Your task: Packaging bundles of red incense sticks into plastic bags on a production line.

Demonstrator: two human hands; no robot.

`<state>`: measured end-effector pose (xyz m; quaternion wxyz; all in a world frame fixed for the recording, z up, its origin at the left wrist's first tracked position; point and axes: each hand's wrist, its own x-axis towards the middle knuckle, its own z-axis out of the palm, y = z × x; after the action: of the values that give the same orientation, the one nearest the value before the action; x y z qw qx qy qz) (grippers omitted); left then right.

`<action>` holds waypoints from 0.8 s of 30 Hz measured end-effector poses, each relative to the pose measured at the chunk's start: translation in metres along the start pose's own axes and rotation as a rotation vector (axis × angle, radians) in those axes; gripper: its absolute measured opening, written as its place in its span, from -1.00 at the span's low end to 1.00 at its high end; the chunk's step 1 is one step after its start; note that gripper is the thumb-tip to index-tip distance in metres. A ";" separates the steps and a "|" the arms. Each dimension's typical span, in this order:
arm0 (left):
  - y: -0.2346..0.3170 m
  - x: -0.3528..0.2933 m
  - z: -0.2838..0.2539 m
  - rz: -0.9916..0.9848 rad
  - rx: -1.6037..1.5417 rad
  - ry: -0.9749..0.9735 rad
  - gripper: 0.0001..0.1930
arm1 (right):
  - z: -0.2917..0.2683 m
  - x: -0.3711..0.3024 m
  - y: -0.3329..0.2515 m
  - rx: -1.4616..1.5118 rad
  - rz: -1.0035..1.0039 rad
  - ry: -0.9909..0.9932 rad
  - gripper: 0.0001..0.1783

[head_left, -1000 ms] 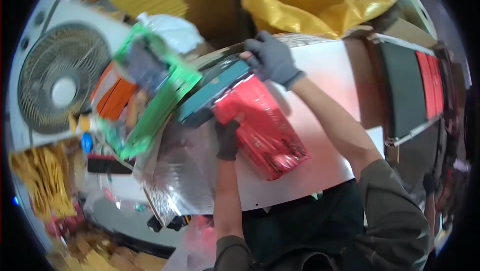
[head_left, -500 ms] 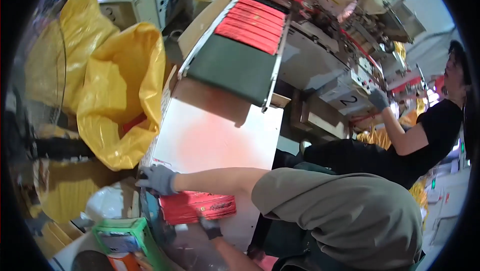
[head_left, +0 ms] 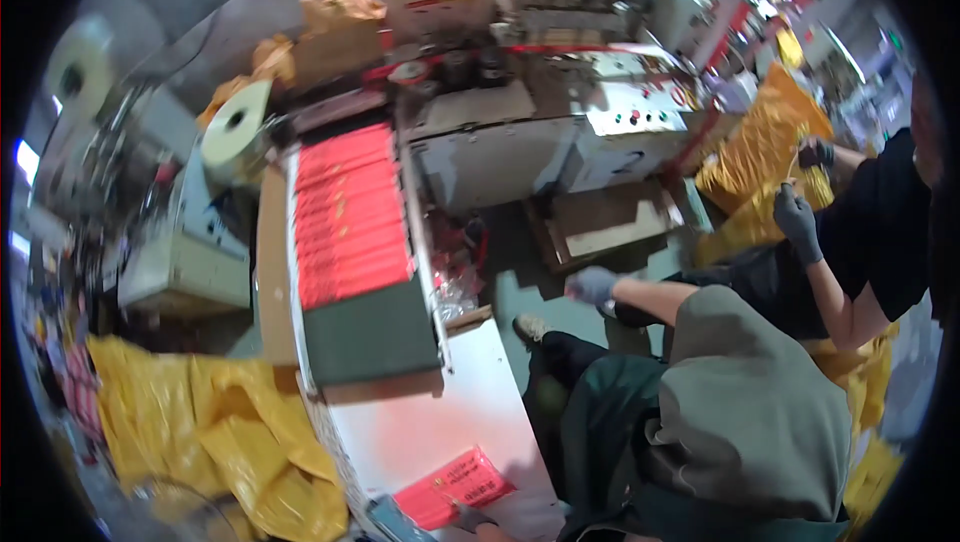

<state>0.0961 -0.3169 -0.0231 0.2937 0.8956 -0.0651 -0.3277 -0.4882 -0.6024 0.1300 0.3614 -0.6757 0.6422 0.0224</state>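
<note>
A bundle of red envelopes (head_left: 452,489) with dark and gold print lies near the front of the white table (head_left: 420,420). At its near edge is my left hand (head_left: 474,519) in a grey glove, fingers closed on the bundle; the lower edge of the view cuts the hand off. My right hand (head_left: 594,287), also grey-gloved, is held out beyond the table's right side, above the floor. Motion smears its fingers, and whether it holds anything does not show. Rows of red envelopes (head_left: 350,217) lie on a dark green conveyor belt (head_left: 372,334) past the table.
Yellow sacks (head_left: 265,432) stand left of the table. A machine with a button panel (head_left: 636,122) is behind, with a low box (head_left: 615,222) below it. To the right a co-worker in black (head_left: 865,232) has gloved hands by an orange sack (head_left: 765,142).
The view has swung to the right. My right hand has left the table's left edge and moved across to its right side. My left hand stays by the red bundle.
</note>
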 end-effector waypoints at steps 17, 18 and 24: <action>0.355 -0.267 0.197 0.233 0.379 -0.788 -0.73 | -0.254 0.075 0.308 0.018 0.895 0.698 -0.02; 0.364 -0.271 0.209 0.212 0.416 -0.945 -0.61 | -0.252 0.070 0.308 -0.018 0.899 0.700 -0.01; 0.425 -0.314 0.278 0.247 0.672 -1.131 -0.61 | -0.280 0.039 0.293 0.240 0.836 0.665 -0.20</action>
<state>-0.2891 -0.7025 0.2208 -0.0452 0.6146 -0.4094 -0.6728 -0.8617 -0.7555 0.1828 0.1738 -0.2875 0.9337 -0.1242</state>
